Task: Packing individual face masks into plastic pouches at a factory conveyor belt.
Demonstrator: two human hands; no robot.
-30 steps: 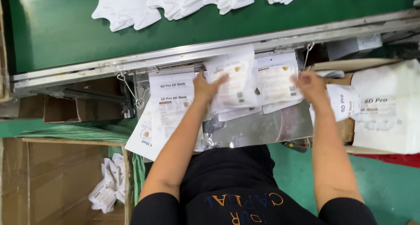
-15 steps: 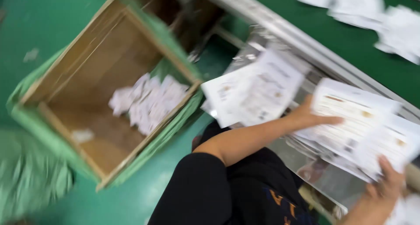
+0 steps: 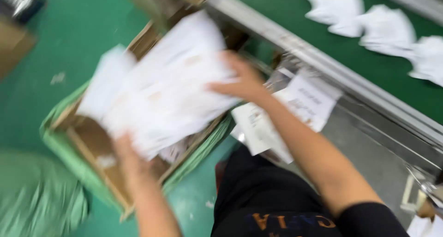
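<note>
Head view shows both hands closed around a stack of white flat packets (image 3: 161, 98) above the cardboard box (image 3: 87, 145): left hand (image 3: 129, 156) below, right hand (image 3: 242, 82) on top. The stack looks light, floppy and slippery; holding both ends seems safest.

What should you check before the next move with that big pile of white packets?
1. Both hands on the packets: ok, the left hand is under the near edge and the right hand is on the far edge.
2. Packets over the box: ok, the pile hangs above it.
3. Room in the box: cannot tell, the pile hides most of it.
4. Pile neat and square: cannot tell, the picture is blurred.
5. Packets left on the metal tray: not ok, a few more packets lie at its end.
</note>
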